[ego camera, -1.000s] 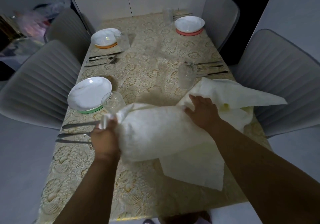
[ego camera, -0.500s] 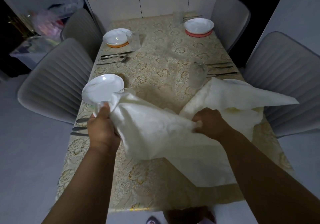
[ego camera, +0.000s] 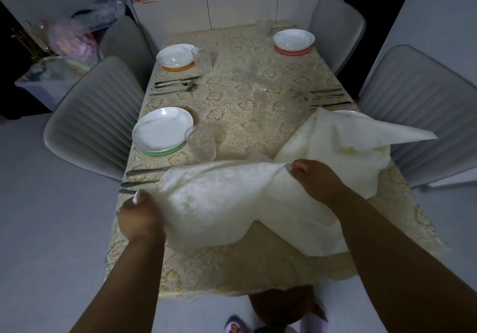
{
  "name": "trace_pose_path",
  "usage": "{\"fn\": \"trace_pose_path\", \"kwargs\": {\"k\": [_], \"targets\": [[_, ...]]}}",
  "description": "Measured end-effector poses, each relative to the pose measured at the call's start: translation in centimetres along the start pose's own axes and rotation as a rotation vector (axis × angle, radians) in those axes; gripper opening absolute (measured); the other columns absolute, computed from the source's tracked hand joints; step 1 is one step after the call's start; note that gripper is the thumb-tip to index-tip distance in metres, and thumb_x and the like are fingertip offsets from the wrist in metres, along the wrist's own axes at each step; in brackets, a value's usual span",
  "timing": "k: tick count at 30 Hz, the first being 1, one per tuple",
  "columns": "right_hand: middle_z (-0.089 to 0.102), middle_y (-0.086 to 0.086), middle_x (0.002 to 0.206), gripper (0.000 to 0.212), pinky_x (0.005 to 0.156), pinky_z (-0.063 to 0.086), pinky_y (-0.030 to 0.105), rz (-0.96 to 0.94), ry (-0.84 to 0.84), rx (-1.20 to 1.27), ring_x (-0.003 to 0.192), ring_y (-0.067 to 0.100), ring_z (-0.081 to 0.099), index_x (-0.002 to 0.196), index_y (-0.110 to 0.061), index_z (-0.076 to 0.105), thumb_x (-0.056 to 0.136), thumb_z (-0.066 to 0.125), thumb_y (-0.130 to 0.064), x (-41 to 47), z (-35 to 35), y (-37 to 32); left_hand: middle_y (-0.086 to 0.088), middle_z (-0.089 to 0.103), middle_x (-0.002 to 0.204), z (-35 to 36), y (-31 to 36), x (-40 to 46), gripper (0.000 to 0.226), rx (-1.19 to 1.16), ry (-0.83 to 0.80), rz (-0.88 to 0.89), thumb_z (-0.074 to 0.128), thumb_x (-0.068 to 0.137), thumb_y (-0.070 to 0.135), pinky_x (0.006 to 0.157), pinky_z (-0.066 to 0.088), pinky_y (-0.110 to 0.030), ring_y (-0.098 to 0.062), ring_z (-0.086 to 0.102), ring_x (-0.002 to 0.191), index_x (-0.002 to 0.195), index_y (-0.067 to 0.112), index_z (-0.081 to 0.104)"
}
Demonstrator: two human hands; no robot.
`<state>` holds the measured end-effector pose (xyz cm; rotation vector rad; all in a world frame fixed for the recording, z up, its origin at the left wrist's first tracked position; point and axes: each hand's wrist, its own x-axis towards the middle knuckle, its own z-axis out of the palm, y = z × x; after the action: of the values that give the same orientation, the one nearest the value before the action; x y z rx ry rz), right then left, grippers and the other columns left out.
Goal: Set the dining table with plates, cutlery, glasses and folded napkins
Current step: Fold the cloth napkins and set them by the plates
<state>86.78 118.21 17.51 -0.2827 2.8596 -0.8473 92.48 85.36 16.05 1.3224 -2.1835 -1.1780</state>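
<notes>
Left hand [ego camera: 139,215] and right hand [ego camera: 313,178]: each gripped an edge of the cream damask cloth napkin [ego camera: 224,203], held above the near table end. Beyond, left: white plate on green mat [ego camera: 162,128], ribbed clear glass tumbler [ego camera: 201,143].

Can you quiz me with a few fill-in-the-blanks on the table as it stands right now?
1. Both hands, left hand and right hand, grip one white ____.
2. The near-left plate sits on a ____ underplate.
3. A glass stands to that plate's ____.
4. The far-right plate sits on a ____ underplate.

Missing words: napkin; green; right; red
</notes>
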Motion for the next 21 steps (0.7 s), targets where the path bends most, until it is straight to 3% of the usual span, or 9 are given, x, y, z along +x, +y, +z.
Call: {"fn": "trace_pose_path", "kwargs": {"k": [2,4,6,8,9,12,16,18,21], "targets": [[0.046,-0.005,0.067,0.043,0.064,0.032,0.027,0.06,-0.344,-0.073,0.067,0.015,0.047,0.063,-0.02,0.047,0.1,0.039,-0.041,-0.9,0.4,-0.9,-0.028,0.063,0.096,-0.7,-0.9,0.7,0.042,0.094,0.032,0.039,0.038,0.1,0.027,0.086,0.046,-0.041,-0.044,0.06,0.094,0.096,-0.007,0.063],[0.056,0.0,0.077,0.047,0.067,0.036,0.024,0.212,-0.528,-0.053,0.072,0.014,0.052,0.072,-0.017,0.058,0.099,0.035,-0.048,-2.0,1.7,-1.2,-0.032,0.063,0.102,-1.2,-2.3,1.2,0.045,0.211,-0.002,0.081,0.037,0.101,0.026,0.09,0.048,-0.044,-0.046,0.059,0.096,0.099,-0.009,0.063],[0.062,0.012,0.103,0.055,0.081,0.042,0.029,0.285,-0.353,-0.155,0.095,0.024,0.058,0.101,-0.008,0.064,0.099,0.029,-0.051,-2.6,3.1,-0.6,-0.033,0.062,0.103,-1.6,-3.8,1.4,0.044,0.332,-0.098,0.084,0.035,0.1,0.026,0.09,0.046,-0.044,-0.045,0.058,0.097,0.1,-0.009,0.063],[0.054,0.018,0.122,0.059,0.094,0.043,0.038,0.402,-0.059,-0.269,0.114,0.032,0.051,0.123,-0.006,0.052,0.095,0.036,-0.056,-3.0,4.5,0.4,-0.032,0.062,0.101,-1.7,-5.1,1.5,0.043,0.415,-0.203,0.118,0.036,0.098,0.026,0.085,0.045,-0.041,-0.041,0.058,0.09,0.098,-0.007,0.063],[0.051,0.018,0.126,0.065,0.096,0.042,0.041,0.506,-0.017,-0.267,0.118,0.034,0.048,0.127,-0.006,0.046,0.092,0.041,-0.06,-3.1,5.0,0.7,-0.03,0.063,0.1,-1.7,-5.5,1.5,0.042,0.442,-0.247,0.141,0.039,0.097,0.027,0.083,0.045,-0.039,-0.039,0.057,0.088,0.097,-0.006,0.064],[0.046,0.019,0.131,0.082,0.098,0.039,0.039,0.72,-0.104,-0.153,0.122,0.034,0.046,0.132,-0.001,0.036,0.085,0.049,-0.066,-3.0,6.5,1.0,-0.026,0.065,0.101,-1.4,-6.0,1.4,0.036,0.484,-0.375,0.198,0.053,0.093,0.03,0.082,0.046,-0.038,-0.038,0.059,0.091,0.101,-0.003,0.065],[0.041,0.021,0.132,0.087,0.097,0.04,0.044,0.828,0.144,-0.203,0.123,0.037,0.042,0.133,0.002,0.03,0.082,0.056,-0.064,-3.7,7.5,1.5,-0.017,0.066,0.113,-1.0,-4.8,0.4,0.044,0.713,-0.43,0.447,0.063,0.089,0.035,0.085,0.046,-0.035,-0.034,0.061,0.104,0.118,0.002,0.059],[0.041,0.022,0.131,0.083,0.098,0.039,0.044,0.892,0.192,-0.193,0.123,0.037,0.041,0.13,0.003,0.033,0.083,0.056,-0.062,-3.7,7.3,2.2,-0.016,0.063,0.119,0.2,-3.7,0.1,0.048,0.622,-0.47,0.521,0.064,0.088,0.034,0.089,0.046,-0.035,-0.033,0.06,0.107,0.123,0.002,0.056],[0.052,0.018,0.129,0.057,0.099,0.039,0.038,0.772,0.031,-0.068,0.122,0.033,0.048,0.125,-0.002,0.048,0.091,0.055,-0.047,-3.1,7.5,3.4,-0.016,0.055,0.132,3.0,-2.1,0.0,0.061,0.53,-0.618,0.529,0.066,0.087,0.035,0.098,0.043,-0.037,-0.033,0.054,0.12,0.135,0.003,0.045]]}}
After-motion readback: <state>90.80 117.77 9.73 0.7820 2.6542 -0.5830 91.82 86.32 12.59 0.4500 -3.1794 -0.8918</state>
